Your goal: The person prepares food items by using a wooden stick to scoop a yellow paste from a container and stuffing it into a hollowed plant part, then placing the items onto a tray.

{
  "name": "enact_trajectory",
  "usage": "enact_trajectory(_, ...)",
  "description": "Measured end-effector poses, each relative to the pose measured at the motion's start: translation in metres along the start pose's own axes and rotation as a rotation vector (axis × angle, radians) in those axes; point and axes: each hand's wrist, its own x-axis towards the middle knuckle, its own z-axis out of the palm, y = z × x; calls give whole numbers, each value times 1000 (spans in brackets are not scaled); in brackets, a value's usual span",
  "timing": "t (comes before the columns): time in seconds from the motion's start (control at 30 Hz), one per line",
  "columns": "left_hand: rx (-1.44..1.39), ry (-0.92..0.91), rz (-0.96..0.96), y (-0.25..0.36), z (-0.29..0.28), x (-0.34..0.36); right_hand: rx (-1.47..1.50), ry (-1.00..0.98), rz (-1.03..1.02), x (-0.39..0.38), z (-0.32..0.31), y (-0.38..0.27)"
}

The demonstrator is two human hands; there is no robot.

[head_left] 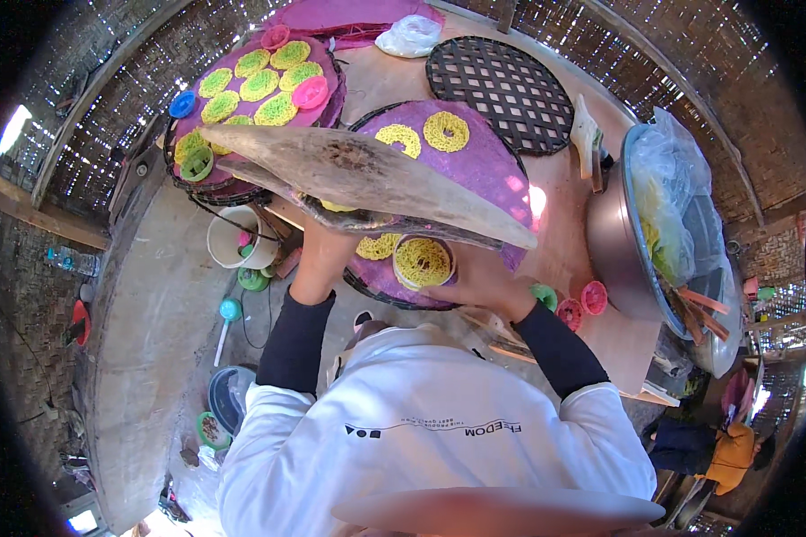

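Observation:
My left hand (326,254) reaches under a long weathered wooden bar (367,171) with a darker lower piece, gripping it near the middle. My right hand (466,289) holds a round white mould (451,259) with stringy yellow strands (421,261) inside, just below the bar. Both are over a round purple mat (488,159) on a dark rimmed tray, where several yellow lacy rings (446,131) lie, partly hidden by the bar. Part of my left fingers is hidden.
A stacked tray holds green-yellow rounds (259,84). A dark lattice tray (501,89) and white bag (407,38) lie behind. Pink cups (593,297), a metal pot (613,251) with plastic bags stand right; a bucket (233,251) is left. A person in orange (730,456) is at lower right.

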Motion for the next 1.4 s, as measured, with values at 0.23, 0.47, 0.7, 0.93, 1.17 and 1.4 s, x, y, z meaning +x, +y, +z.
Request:
enact_trajectory(0.23, -192, 96, -103, -3, 3, 8, -99, 170, 242, 3, -13, 36)
enact_trajectory(0.47, 354, -220, 375, -11, 24, 31, 1041, 612, 366, 10, -39, 56)
enact_trajectory(0.7, 389, -670, 681, 34, 54, 93, 1261, -117, 384, -27, -121, 3)
enact_trajectory(0.93, -1510, -586, 9, 15, 57, 116, 1296, -171, 737, -24, -120, 26)
enact_trajectory(1.17, -1530, -444, -180, -37, 53, 114, 1013, -346, 747, -9, -100, 45)
enact_trajectory(1.4, -1478, -354, -234, -64, 46, 110, 704, -328, 735, -1, -88, 42)
